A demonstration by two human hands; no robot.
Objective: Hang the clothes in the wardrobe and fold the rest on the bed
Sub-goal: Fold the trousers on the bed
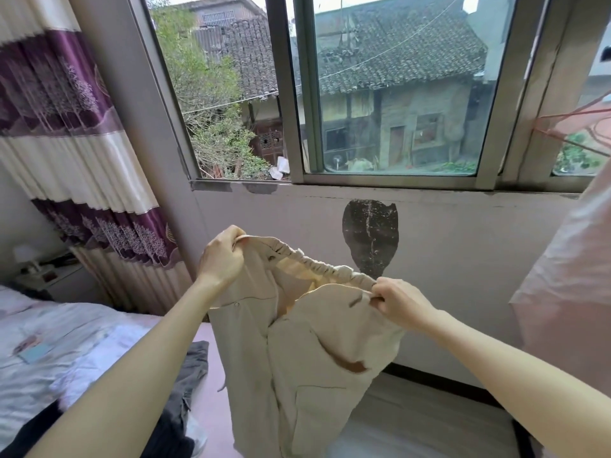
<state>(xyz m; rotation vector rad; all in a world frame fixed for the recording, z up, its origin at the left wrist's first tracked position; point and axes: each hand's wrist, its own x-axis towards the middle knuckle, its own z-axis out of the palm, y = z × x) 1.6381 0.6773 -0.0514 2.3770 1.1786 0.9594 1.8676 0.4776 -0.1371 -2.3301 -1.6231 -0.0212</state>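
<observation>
Trousers, beige, hang in mid-air by the waistband — left hand grips one end, right hand pinches the other. Folding appears not yet begun. On the bed at near left, dark clothes lie unfolded — wardrobe not visible.

Trousers between hands; bed left.

Below the window, the left hand and right hand each grip one end of the elastic waistband of beige trousers, which hang down beside the bed, where dark clothes lie.
</observation>
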